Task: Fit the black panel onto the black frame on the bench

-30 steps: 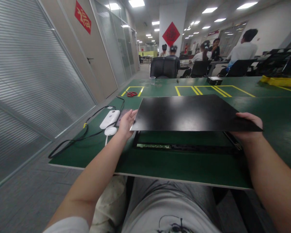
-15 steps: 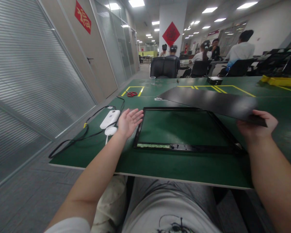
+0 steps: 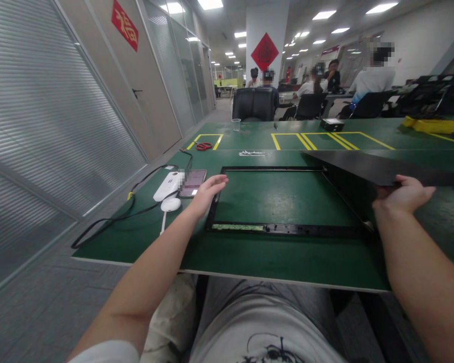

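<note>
A black rectangular frame (image 3: 295,229) lies flat on the green table, a green circuit strip (image 3: 237,227) along its near left edge. At its left side, my left hand (image 3: 211,191) is open with fingers stretched out, holding nothing; I cannot tell whether it touches the frame. My right hand (image 3: 404,194) grips a thin dark panel (image 3: 374,166) by its near edge. The panel is held tilted above the frame's right side and hides part of it. Table shows through the frame's opening.
Left of the frame are a phone (image 3: 194,182), a white device (image 3: 167,185), a round white piece (image 3: 170,204) and a black cable (image 3: 109,219). Farther back are red-handled scissors (image 3: 203,146), white scraps (image 3: 252,153), a plastic cup (image 3: 236,124) and a black box (image 3: 332,124). Several people sit beyond.
My right hand has swung the dark panel to the right, uncovering more of the frame. My left hand has turned and moved slightly right; the phone behind it now shows.
</note>
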The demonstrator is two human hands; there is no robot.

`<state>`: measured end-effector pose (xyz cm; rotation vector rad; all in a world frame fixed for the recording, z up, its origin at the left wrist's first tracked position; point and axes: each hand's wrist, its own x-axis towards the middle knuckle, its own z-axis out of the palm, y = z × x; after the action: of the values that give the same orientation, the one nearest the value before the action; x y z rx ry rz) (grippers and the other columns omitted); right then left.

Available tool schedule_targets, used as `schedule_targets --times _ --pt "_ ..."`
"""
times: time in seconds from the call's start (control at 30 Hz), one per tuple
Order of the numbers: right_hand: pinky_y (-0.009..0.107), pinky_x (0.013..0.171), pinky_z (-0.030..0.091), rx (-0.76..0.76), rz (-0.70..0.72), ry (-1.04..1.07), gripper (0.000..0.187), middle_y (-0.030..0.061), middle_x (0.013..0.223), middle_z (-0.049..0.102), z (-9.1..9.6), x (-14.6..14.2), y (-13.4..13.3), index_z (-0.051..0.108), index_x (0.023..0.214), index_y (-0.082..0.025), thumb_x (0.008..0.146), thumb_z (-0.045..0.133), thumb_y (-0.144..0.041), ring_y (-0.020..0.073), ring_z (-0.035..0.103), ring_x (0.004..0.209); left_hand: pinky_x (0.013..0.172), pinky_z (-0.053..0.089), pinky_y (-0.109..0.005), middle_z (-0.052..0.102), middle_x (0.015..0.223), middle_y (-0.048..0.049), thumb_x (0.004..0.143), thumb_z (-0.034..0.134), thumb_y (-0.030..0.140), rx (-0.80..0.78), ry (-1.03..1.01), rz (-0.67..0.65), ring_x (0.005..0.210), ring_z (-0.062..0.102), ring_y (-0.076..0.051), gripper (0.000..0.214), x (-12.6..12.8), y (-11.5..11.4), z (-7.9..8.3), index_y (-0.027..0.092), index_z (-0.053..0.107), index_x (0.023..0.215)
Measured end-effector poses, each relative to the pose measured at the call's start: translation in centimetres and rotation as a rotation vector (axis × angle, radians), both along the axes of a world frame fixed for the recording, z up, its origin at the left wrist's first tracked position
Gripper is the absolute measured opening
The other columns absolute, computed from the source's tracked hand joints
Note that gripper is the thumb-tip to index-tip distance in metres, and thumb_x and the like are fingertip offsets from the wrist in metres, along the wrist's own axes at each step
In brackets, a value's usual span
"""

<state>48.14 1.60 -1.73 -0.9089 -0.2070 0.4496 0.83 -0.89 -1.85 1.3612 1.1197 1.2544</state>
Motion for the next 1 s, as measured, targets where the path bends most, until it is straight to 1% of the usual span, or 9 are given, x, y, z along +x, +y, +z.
schedule_targets --times 0.07,0.1,0.2,0.33,0.5,0.6,0.7,0.87,1.0 --pt "0.017 0.04 0.046 0.01 -0.081 0.021 0.058 -0.0043 0.086 0.051 0.1 -0.4 -0.2 0.04 0.104 -0.028 0.051 0.045 -0.005 0.0087 0.054 0.063 0.104 0.038 -0.042 0.067 0.125 -0.0118 0.071 0.072 0.041 0.013 0.011 -0.015 0.122 0.056 -0.029 0.047 0.0 0.0 -0.1 0.018 0.067 0.112" --pt "0.017 0.039 0.046 0.018 -0.098 0.03 0.061 -0.0043 0.086 0.052 0.1 -0.5 -0.2 0.04 0.105 -0.028 0.049 0.044 -0.004 0.009 0.054 0.063 0.105 0.038 -0.043 0.067 0.124 -0.0119 0.071 0.073 0.04 0.022 0.016 -0.026 0.122 0.056 -0.029 0.047 0.0 0.1 -0.1 0.018 0.067 0.112" --pt "0.017 0.04 0.048 0.035 -0.095 0.036 0.066 -0.0044 0.092 0.054 0.1 -0.8 -0.2 0.04 0.108 -0.028 0.047 0.042 -0.003 0.0095 0.058 0.067 0.107 0.037 -0.044 0.069 0.12 -0.0116 0.07 0.074 0.039 0.061 0.024 -0.05 0.12 0.058 -0.029 0.046 -0.1 0.1 -0.2 0.017 0.068 0.11" --pt "0.019 0.046 0.053 0.02 -0.05 0.058 0.063 -0.0044 0.101 0.055 -0.1 -0.7 0.1 0.039 0.105 -0.029 0.05 0.044 0.0 0.0101 0.062 0.075 0.107 0.037 -0.044 0.071 0.114 -0.0107 0.07 0.076 0.036 0.067 0.027 -0.059 0.116 0.06 -0.028 0.041 0.0 0.1 -0.3 0.017 0.069 0.106" --pt "0.022 0.051 0.057 0.011 0.007 0.1 0.057 -0.0073 0.1 0.055 -0.7 -0.4 0.4 0.037 0.099 -0.03 0.051 0.045 0.001 0.0095 0.064 0.074 0.104 0.04 -0.042 0.071 0.111 -0.01 0.068 0.078 0.03 0.033 0.02 -0.066 0.11 0.061 -0.026 0.038 0.1 -0.1 -0.3 0.018 0.071 0.104" --pt "0.023 0.051 0.058 -0.017 0.036 0.092 0.055 -0.0086 0.1 0.055 -1.1 -0.3 0.6 0.036 0.097 -0.03 0.053 0.047 0.001 0.0086 0.063 0.072 0.103 0.041 -0.042 0.071 0.111 -0.0101 0.067 0.079 0.028 0.03 0.047 -0.083 0.106 0.062 -0.025 0.039 0.1 0.0 -0.5 0.018 0.071 0.104" --pt "0.024 0.051 0.058 -0.032 0.054 0.101 0.053 -0.0081 0.1 0.055 -1.3 -0.3 0.8 0.035 0.096 -0.03 0.055 0.048 0.001 0.0088 0.063 0.073 0.101 0.043 -0.044 0.07 0.112 -0.0113 0.068 0.079 0.031 0.037 0.11 -0.111 0.107 0.062 -0.026 0.04 0.0 0.1 -0.7 0.018 0.07 0.105" --pt "0.025 0.05 0.056 -0.065 0.063 0.115 0.052 -0.0074 0.094 0.054 -1.1 -0.3 0.7 0.035 0.096 -0.03 0.056 0.046 0.001 0.0104 0.064 0.073 0.103 0.041 -0.046 0.07 0.112 -0.0116 0.066 0.08 0.033 0.051 0.225 -0.13 0.108 0.062 -0.027 0.04 0.3 -0.2 -0.5 0.019 0.071 0.103" --pt "0.025 0.051 0.056 -0.082 0.076 0.131 0.055 -0.0075 0.09 0.054 -0.9 -0.5 0.5 0.034 0.1 -0.031 0.057 0.045 0.002 0.011 0.064 0.074 0.104 0.041 -0.046 0.071 0.107 -0.0099 0.063 0.082 0.032 0.052 0.225 -0.131 0.105 0.063 -0.026 0.04 0.4 -0.5 -0.2 0.02 0.072 0.1"
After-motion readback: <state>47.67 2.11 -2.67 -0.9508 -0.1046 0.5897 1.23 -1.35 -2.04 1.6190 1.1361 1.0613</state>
